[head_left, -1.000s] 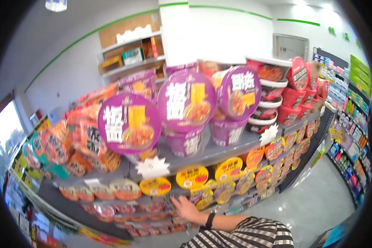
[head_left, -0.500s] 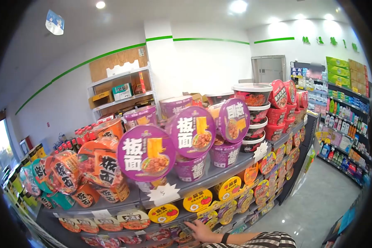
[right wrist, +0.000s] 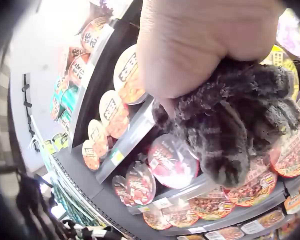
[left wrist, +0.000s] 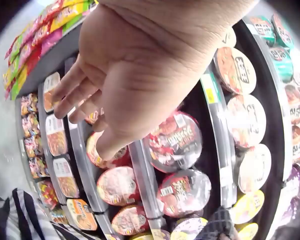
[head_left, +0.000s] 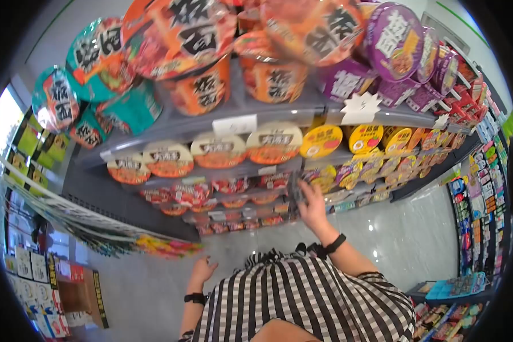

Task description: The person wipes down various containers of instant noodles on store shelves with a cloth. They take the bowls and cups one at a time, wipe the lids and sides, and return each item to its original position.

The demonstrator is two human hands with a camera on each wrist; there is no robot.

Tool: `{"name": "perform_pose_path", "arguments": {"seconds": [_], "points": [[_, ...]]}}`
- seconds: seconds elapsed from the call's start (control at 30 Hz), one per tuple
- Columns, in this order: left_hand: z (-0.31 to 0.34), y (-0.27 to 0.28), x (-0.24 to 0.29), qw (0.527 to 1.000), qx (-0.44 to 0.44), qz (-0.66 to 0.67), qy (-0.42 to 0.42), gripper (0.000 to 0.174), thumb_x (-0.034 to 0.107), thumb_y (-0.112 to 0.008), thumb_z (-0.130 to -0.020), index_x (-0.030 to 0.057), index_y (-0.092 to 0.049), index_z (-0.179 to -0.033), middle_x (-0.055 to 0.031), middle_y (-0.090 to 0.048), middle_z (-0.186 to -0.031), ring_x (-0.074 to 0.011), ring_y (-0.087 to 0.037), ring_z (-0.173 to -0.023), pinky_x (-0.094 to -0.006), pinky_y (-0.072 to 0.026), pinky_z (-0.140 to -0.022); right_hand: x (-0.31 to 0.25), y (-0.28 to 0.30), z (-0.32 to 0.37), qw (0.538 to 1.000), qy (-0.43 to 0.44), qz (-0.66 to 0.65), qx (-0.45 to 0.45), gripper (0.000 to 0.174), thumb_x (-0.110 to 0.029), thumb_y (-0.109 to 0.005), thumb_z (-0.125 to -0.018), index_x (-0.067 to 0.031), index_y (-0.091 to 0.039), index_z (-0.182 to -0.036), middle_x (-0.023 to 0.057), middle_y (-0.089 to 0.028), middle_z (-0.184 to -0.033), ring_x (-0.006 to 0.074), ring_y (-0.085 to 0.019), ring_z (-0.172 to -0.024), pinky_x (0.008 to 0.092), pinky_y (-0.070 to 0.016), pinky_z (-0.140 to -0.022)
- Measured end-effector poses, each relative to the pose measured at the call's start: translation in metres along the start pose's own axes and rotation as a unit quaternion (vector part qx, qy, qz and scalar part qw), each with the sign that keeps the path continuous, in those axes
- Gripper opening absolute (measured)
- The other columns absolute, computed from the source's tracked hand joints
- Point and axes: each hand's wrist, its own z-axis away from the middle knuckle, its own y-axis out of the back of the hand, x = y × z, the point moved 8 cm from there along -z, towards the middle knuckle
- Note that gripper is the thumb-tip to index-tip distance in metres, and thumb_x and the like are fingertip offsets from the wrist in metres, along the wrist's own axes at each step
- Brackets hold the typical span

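My right hand [head_left: 313, 206] grips a dark grey fuzzy cloth [right wrist: 230, 120], which bunches out beneath the palm in the right wrist view. Cloth and hand are at the front of the middle shelves, just below yellow-lidded noodle cups [head_left: 321, 141] and beside red-lidded noodle bowls [right wrist: 173, 161]. Hanging lower, over the floor in the head view, my left hand [head_left: 203, 269] holds nothing, its fingers loosely bent. In the left wrist view it spreads across the view of black-and-red noodle bowls [left wrist: 175, 142].
Orange noodle buckets [head_left: 196, 91] and purple ones [head_left: 394, 43] crowd the top shelf above a white price tag [head_left: 235, 125]. Cream-lidded bowls [head_left: 219, 149] line the shelf below. Colourful snack packets [head_left: 168, 246] hang at the left end. Grey floor [head_left: 376, 228] runs between the shelves.
The head view has swung down and left, so the orange buckets now fill the top and my left hand shows. My right hand still holds the cloth by the shelves.
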Motion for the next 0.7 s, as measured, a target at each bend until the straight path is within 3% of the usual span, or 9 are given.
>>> {"name": "perform_pose_path", "arguments": {"seconds": [0.13, 0.27, 0.43, 0.5, 0.57, 0.63, 0.7], "points": [[0.015, 0.015, -0.022, 0.999, -0.028, 0.008, 0.018, 0.057, 0.034, -0.071, -0.076, 0.0014, -0.057, -0.12, -0.0229, -0.064, -0.109, -0.0365, -0.061, -0.103, -0.0419, -0.0482, -0.088, -0.009, -0.001, -0.016, 0.994, -0.014, 0.028, 0.109, 0.057, 0.001, -0.058, -0.076, -0.0076, -0.048, -0.131, 0.0213, -0.046, -0.106, 0.0407, -0.051, -0.096, 0.0422, -0.0441, -0.083], [0.01, 0.02, -0.042, 1.0, 0.0, 0.004, -0.005, 0.056, 0.034, -0.07, -0.077, 0.0018, -0.057, -0.121, -0.0227, -0.064, -0.109, -0.0365, -0.061, -0.103, -0.042, -0.0481, -0.088, 0.008, -0.037, -0.027, 0.988, -0.076, 0.045, 0.125, 0.056, -0.004, -0.059, -0.081, -0.0047, -0.043, -0.135, 0.0207, -0.045, -0.109, 0.0398, -0.05, -0.098, 0.0416, -0.0425, -0.087], [0.022, 0.028, -0.036, 0.998, 0.005, 0.055, -0.003, 0.054, 0.032, -0.069, -0.078, 0.0013, -0.057, -0.121, -0.0238, -0.064, -0.109, -0.0365, -0.061, -0.103, -0.042, -0.048, -0.088, -0.009, -0.085, -0.005, 0.994, -0.07, 0.078, 0.035, 0.057, -0.005, -0.062, -0.08, -0.0057, -0.043, -0.134, 0.021, -0.047, -0.113, 0.0413, -0.052, -0.102, 0.0456, -0.0451, -0.085], [0.023, 0.024, -0.041, 0.998, 0.005, 0.057, 0.001, 0.054, 0.032, -0.069, -0.078, 0.0011, -0.057, -0.121, -0.024, -0.064, -0.109, -0.0366, -0.061, -0.103, -0.0421, -0.0481, -0.088, -0.045, -0.113, -0.002, 0.993, 0.012, 0.025, -0.116, 0.058, -0.006, -0.062, -0.079, -0.0074, -0.044, -0.133, 0.0203, -0.047, -0.113, 0.0421, -0.053, -0.102, 0.0455, -0.0468, -0.083], [0.024, 0.017, -0.047, 0.999, 0.0, 0.053, 0.004, 0.054, 0.032, -0.069, -0.078, 0.0009, -0.057, -0.121, -0.0241, -0.064, -0.109, -0.0368, -0.061, -0.103, -0.0422, -0.0481, -0.088, -0.081, -0.112, -0.019, 0.993, 0.0, 0.023, -0.112, 0.056, -0.007, -0.063, -0.077, -0.0078, -0.046, -0.131, 0.0194, -0.049, -0.111, 0.0417, -0.054, -0.098, 0.0443, -0.0474, -0.083], [0.024, 0.016, -0.049, 0.998, 0.009, 0.057, -0.004, 0.055, 0.032, -0.069, -0.078, 0.001, -0.057, -0.121, -0.024, -0.064, -0.107, -0.0371, -0.062, -0.101, -0.0422, -0.0488, -0.086, -0.094, -0.108, -0.039, 0.999, -0.016, 0.011, -0.041, 0.056, -0.006, -0.064, -0.075, -0.0081, -0.049, -0.129, 0.0195, -0.049, -0.108, 0.0412, -0.053, -0.097, 0.0439, -0.0482, -0.081], [0.025, 0.017, -0.045, 0.998, 0.019, 0.062, -0.012, 0.055, 0.033, -0.07, -0.077, 0.0011, -0.057, -0.12, -0.0239, -0.065, -0.105, -0.0372, -0.063, -0.099, -0.0421, -0.0491, -0.085, -0.095, -0.122, -0.047, 0.998, -0.001, 0.033, -0.047, 0.057, -0.006, -0.064, -0.075, -0.0103, -0.049, -0.13, 0.0199, -0.049, -0.106, 0.0409, -0.054, -0.097, 0.0442, -0.0487, -0.08]]}}
